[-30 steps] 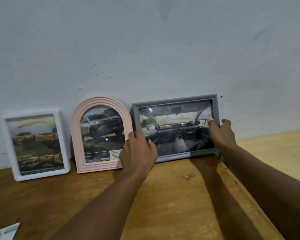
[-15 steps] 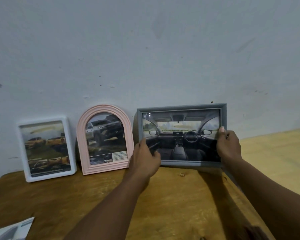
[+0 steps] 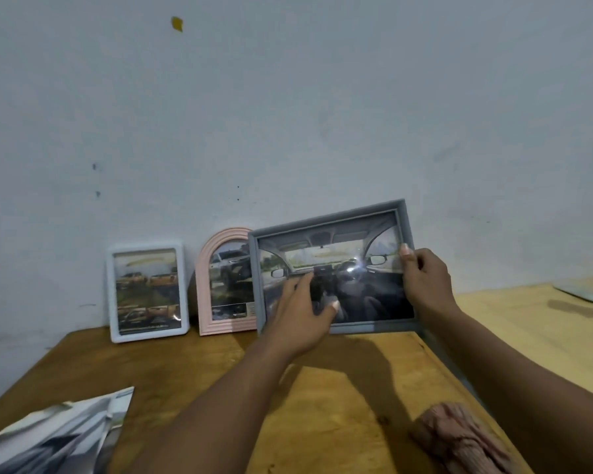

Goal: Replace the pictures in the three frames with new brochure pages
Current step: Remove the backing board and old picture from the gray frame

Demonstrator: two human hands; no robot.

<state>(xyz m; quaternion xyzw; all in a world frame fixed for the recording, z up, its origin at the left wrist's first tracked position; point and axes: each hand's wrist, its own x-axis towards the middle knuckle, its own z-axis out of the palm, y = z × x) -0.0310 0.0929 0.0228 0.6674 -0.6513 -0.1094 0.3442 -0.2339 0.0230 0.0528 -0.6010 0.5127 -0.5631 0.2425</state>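
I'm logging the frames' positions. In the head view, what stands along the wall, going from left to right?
white rectangular frame → pink arched frame → grey landscape frame, tilted and gripped at its right edge by the right hand.

Surface [image 3: 192, 381]: brown wood with a visible grain, its far edge against a pale wall.
White frame [image 3: 148, 291]: stands upright at the far left of the surface and leans on the wall.
Pink frame [image 3: 225, 285]: has an arched top and stands just beside the white frame, to its right, also against the wall.
Brochure pages [image 3: 55, 436]: lie flat at the near left corner, partly cut by the picture edge.
Cloth [image 3: 459, 439]: pink and crumpled, at the near right edge.
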